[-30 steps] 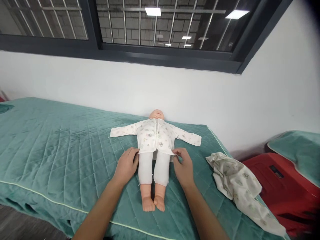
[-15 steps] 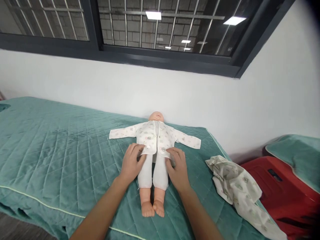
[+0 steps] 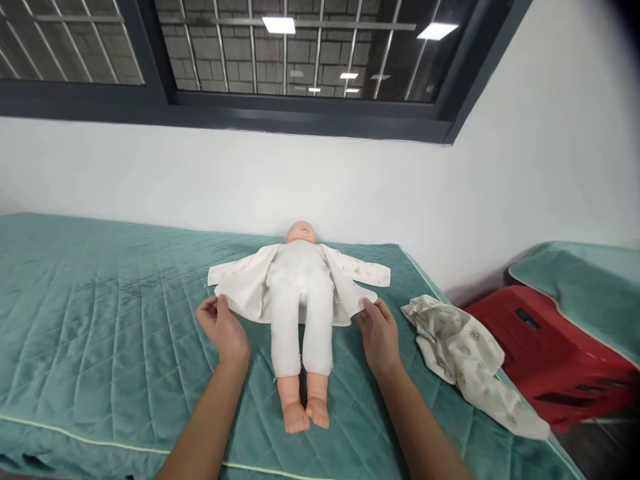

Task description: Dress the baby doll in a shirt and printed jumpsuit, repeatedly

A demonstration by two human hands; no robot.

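Observation:
A baby doll [image 3: 301,293] with a white cloth body lies on its back, feet toward me. Its arms are inside the sleeves of a white printed baby jacket [image 3: 245,293], which is spread apart at the front so the plain inner side shows. My left hand [image 3: 225,328] pinches the lower corner of the jacket's left flap, fingers closed. On the other side, my right hand [image 3: 379,333] grips the corner of the right flap between thumb and fingers. Both flaps are pulled outward from the doll's torso.
The doll rests on a green quilted bedspread [image 3: 125,373]. A crumpled printed cloth garment [image 3: 465,353] lies to the right, near the bed's edge. Beyond it stand a red plastic stool [image 3: 540,347] and a green cloth [image 3: 580,287]. A white wall and barred window rise behind.
Both hands have moved outward and apart, drawing the jacket's front flaps away from the doll's middle. The white torso now shows. The camera view has shifted slightly right.

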